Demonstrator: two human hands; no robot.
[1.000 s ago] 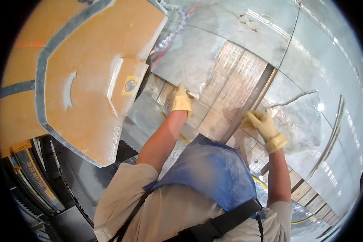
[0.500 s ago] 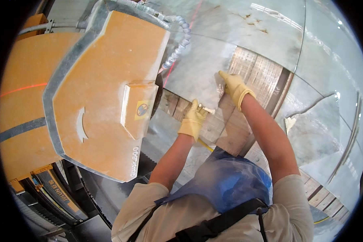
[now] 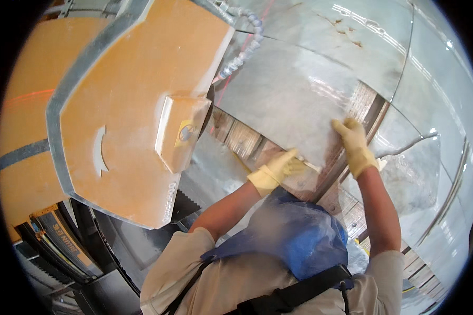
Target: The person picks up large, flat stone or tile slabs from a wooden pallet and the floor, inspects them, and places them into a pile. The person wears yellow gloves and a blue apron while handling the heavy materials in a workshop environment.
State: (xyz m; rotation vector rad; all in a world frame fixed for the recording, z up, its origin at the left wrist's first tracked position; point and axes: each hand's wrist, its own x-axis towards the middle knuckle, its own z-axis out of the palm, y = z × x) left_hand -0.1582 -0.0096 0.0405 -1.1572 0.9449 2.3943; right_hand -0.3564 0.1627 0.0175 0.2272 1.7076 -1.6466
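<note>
A pale grey-green polished stone slab [image 3: 284, 94] lies over wooden boards, its near edge running slantwise down to the right. At that edge, close to the near corner, is my left hand [image 3: 278, 172] in a yellow glove. Its fingers stretch to the right, a little apart and slightly blurred, and touch the slab's rim. My right hand [image 3: 355, 147], also gloved in yellow, grips the slab's right edge with bent fingers. What its fingertips do under the slab is hidden. A chipped white patch shows at the near corner.
On the left stands a large orange saw guard [image 3: 126, 105] with a segmented hose [image 3: 244, 50] above it. Wooden slats [image 3: 242, 137] and a dark metal strip [image 3: 331, 184] show beside the slab. A broken slab piece [image 3: 410, 170] lies at the right.
The slab has slid right and toward me, covering more of the boards. Both hands have moved right and nearer with it; the left hand's fingers have straightened.
</note>
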